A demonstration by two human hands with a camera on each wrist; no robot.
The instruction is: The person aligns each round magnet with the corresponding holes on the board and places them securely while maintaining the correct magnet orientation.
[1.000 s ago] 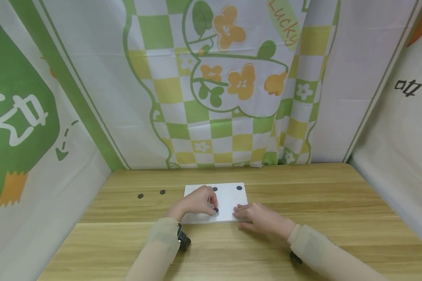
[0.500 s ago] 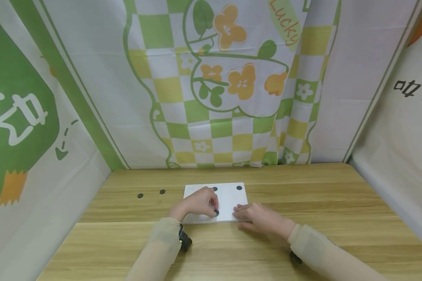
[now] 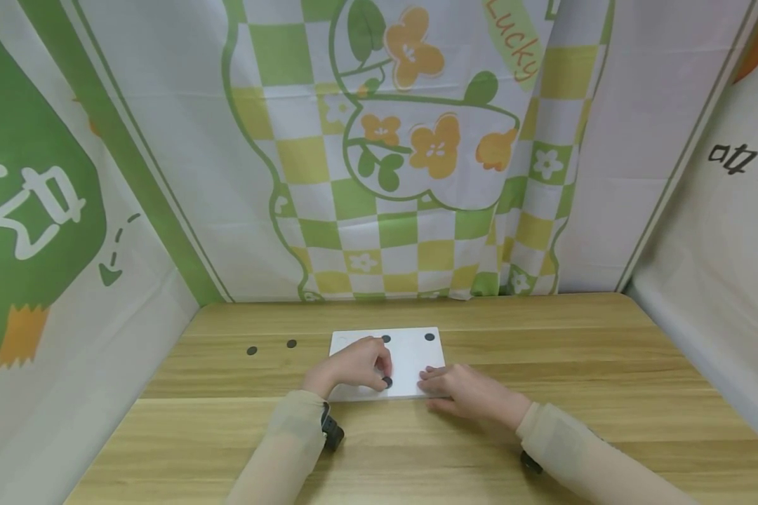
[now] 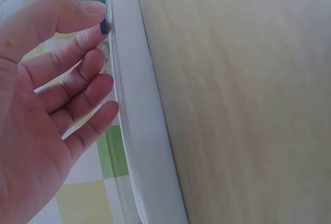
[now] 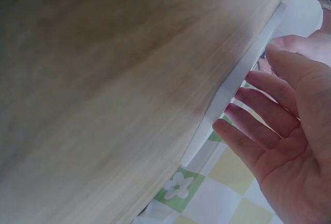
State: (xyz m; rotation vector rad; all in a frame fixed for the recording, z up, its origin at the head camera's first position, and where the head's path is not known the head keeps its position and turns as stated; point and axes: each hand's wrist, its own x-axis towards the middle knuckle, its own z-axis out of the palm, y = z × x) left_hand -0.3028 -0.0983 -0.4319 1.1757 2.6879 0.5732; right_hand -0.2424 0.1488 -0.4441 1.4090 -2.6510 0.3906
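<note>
My left hand [image 3: 358, 363] pinches a small round black disc [image 3: 387, 382] between thumb and forefinger, low over the near middle of a white rectangular board [image 3: 409, 363]. Seen edge-on in the left wrist view, the same disc [image 4: 104, 26] stands at the board's surface, and the other fingers are loosely bent. My right hand [image 3: 474, 393] rests its fingertips on the board's right end, with the thumb by the near edge. In the right wrist view its fingers [image 5: 269, 100] are nearly straight and hold nothing. Part of the board's left side is hidden under the left hand.
Two matching discs lie on the board's far side, a middle disc [image 3: 387, 339] and a corner disc [image 3: 429, 337]. Left of the board, an outer disc [image 3: 252, 351] and an inner disc [image 3: 292, 344] lie on the wooden table [image 3: 575, 351]. A patterned curtain [image 3: 410, 238] hangs behind.
The pinched disc has come slightly toward the board's near edge with the left hand and shows more of its round face. The right hand has stayed in place.
</note>
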